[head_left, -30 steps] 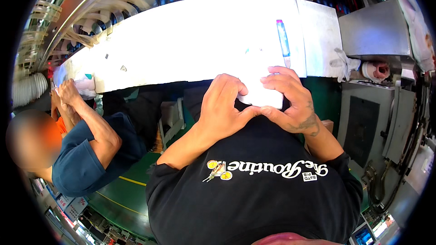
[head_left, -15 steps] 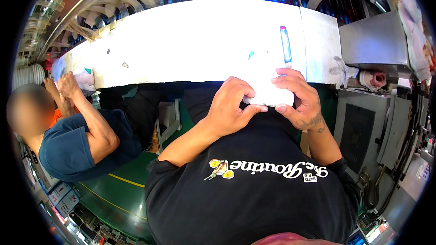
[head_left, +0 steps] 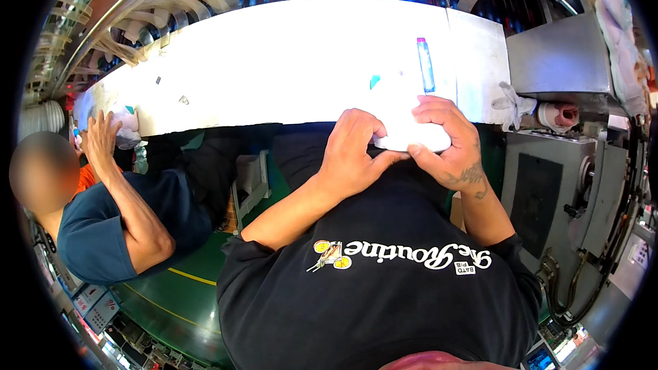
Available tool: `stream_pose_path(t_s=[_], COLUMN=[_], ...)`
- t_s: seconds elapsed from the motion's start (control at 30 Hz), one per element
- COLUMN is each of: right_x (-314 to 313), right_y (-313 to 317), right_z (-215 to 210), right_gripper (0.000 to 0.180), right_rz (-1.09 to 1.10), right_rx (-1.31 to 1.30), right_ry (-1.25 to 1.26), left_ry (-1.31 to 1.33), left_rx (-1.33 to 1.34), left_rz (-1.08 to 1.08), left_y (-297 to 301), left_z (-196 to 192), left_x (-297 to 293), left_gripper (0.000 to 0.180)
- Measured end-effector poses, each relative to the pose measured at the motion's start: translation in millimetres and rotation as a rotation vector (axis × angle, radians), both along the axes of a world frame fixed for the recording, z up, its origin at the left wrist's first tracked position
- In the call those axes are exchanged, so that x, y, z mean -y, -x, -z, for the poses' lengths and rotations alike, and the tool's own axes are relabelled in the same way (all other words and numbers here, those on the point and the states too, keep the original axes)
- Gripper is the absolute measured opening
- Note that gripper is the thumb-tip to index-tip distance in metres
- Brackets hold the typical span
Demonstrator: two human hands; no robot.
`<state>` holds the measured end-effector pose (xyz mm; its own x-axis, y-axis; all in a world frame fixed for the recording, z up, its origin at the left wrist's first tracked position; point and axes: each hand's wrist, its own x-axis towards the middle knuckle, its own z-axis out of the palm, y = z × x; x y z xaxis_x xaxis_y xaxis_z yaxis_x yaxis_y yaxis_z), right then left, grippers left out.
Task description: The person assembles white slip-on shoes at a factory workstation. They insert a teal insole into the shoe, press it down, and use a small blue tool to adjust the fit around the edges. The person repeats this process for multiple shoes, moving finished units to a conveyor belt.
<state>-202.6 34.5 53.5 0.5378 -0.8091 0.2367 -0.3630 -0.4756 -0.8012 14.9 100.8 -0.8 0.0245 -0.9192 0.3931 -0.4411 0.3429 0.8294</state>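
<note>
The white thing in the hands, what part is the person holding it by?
Both hands hold a small white folded piece at the table's near edge. The right hand wraps over its top and right end; the left hand pinches its left end.

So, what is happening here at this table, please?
A person in a black shirt holds a small white piece at the near edge of a long white table, the left hand and the right hand both closed on it. A blue pen-like stick lies on the table just beyond. At the left, a co-worker's hands press on another white piece.
</note>
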Motion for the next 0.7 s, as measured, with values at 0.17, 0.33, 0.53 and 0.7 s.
stream_pose_path(t_s=[0.17,0.33,0.53,0.7], right_x=[3.8,7.6,4.5,8.7], right_y=[0.8,-1.1,0.9,9.5], right_z=[0.4,0.1,2.9,-0.2], right_gripper=[0.041,0.042,0.044,0.045], right_rz=[0.027,0.004,-0.020,-0.067], right_rx=[-0.030,-0.031,-0.021,-0.045], right_ry=[0.007,0.018,0.002,-0.034], left_ry=[-0.054,0.008,0.079,0.147], left_rx=[-0.047,-0.072,-0.022,0.136], left_rz=[0.056,0.082,0.154,0.232], left_y=[-5.4,-6.2,-9.9,-18.5], left_z=[14.5,17.3,22.3,25.5], left_x=[1.9,5.0,16.1,37.2], left_gripper=[0.046,0.044,0.040,0.056])
